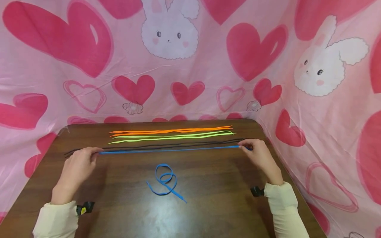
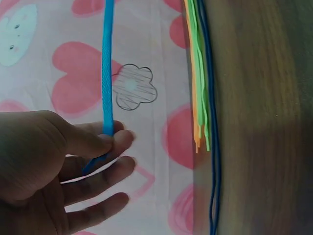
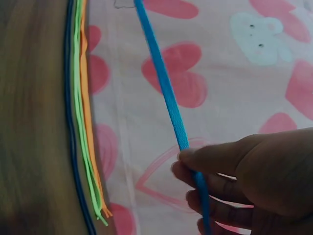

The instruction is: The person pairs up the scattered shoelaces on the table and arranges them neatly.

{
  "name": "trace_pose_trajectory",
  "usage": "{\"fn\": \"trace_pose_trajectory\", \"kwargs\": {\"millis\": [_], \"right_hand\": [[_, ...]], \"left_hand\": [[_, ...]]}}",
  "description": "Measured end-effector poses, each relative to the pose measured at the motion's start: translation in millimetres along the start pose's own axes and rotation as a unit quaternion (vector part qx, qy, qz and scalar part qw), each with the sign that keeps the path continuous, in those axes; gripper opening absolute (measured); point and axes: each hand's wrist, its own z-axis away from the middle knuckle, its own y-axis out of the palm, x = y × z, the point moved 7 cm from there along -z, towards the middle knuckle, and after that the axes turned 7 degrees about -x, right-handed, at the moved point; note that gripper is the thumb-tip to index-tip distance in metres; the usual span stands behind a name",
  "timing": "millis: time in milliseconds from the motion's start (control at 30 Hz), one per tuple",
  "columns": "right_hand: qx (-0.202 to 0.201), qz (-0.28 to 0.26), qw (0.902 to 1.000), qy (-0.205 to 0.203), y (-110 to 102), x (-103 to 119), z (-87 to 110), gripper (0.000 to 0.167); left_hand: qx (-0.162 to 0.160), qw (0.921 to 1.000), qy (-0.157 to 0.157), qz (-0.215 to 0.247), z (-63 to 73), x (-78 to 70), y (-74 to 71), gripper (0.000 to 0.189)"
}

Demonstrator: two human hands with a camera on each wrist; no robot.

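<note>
A blue shoelace (image 1: pixel 169 150) is stretched straight from side to side above the table. My left hand (image 1: pixel 80 163) pinches it near one end between thumb and index finger; in the left wrist view a short tip pokes out past the fingers (image 2: pixel 100 183). At the other end my right hand (image 1: pixel 262 157) pinches the lace the same way, and its tail runs down along the fingers (image 3: pixel 222 193) in the right wrist view. A second blue shoelace (image 1: pixel 175 183) lies loosely looped on the table, nearer to me.
Beyond the stretched lace, dark laces (image 1: pixel 184 144), yellow-green laces (image 1: pixel 178 136) and orange laces (image 1: pixel 175 130) lie lengthwise in rows on the brown table (image 1: pixel 125 205). A pink heart-and-rabbit cloth (image 1: pixel 208 66) hangs behind the table and along its right side.
</note>
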Motion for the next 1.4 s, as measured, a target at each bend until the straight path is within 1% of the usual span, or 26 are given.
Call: {"fn": "trace_pose_trajectory", "kwargs": {"millis": [67,133,267,333,400,467,633,733,900,1033,1100,1267,1400], "right_hand": [[0.007,0.011,0.9999,0.002,2.7,-3.4,-0.8,0.012],[0.01,0.025,0.9996,0.007,4.4,-6.8,-1.4,0.011],[0.009,0.059,0.9976,0.034,6.0,-15.4,-2.1,0.009],[0.012,0.066,0.9968,0.043,8.0,-20.3,-3.1,0.011],[0.019,0.065,0.9966,0.047,11.5,-25.6,-4.6,0.011],[0.03,0.061,0.9966,0.047,16.1,-31.1,-6.5,0.011],[0.053,0.053,0.9965,0.037,28.6,-43.2,-14.6,0.018],[0.055,0.06,0.9961,0.032,35.4,-50.8,-20.2,0.018],[0.047,0.086,0.9943,0.042,44.2,-65.5,-27.4,0.011],[0.042,0.101,0.9926,0.053,48.3,-74.0,-32.3,0.017],[0.048,0.102,0.9919,0.058,50.9,-77.2,-33.9,0.018],[0.078,0.111,0.9892,0.057,59.9,-81.9,-36.1,0.013],[0.093,0.122,0.9867,0.054,66.4,-83.7,-37.3,0.014]], "left_hand": [[0.016,0.9998,-0.009,-0.003,-0.3,3.7,3.7,0.013],[0.025,0.9994,-0.021,-0.009,-0.9,7.8,6.1,0.012],[0.036,0.9981,-0.047,-0.014,-2.3,17.5,10.3,0.016],[0.04,0.9974,-0.057,-0.015,-2.4,21.8,12.9,0.019],[0.047,0.997,-0.06,-0.016,-2.2,25.7,15.9,0.018],[0.055,0.9967,-0.057,-0.016,-1.9,28.3,19.3,0.015],[0.09,0.9941,-0.058,-0.015,-2.3,34.3,30.1,0.015],[0.099,0.9928,-0.065,-0.013,-4.5,38.1,34.9,0.016],[0.109,0.9913,-0.072,-0.018,-7.6,46.0,40.8,0.016],[0.123,0.9902,-0.062,-0.025,-9.4,51.2,46.9,0.014],[0.131,0.9892,-0.059,-0.025,-9.5,52.8,50.7,0.013],[0.128,0.9899,-0.056,-0.021,-10.5,54.3,56.0,0.011],[0.122,0.9906,-0.059,-0.023,-12.2,55.3,57.1,0.01]]}}
